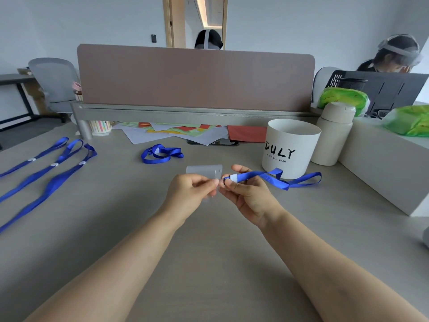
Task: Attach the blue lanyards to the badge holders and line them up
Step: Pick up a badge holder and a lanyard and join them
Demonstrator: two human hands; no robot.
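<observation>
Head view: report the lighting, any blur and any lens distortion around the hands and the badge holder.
Head view: soft, even light, with only faint shadows under the left hand and right hand; the clear badge holder is slightly blurred and nearly merges with the desk; the blue lanyard reads clearly; wide-angle bowing curves the top edge of the divider panel.
</observation>
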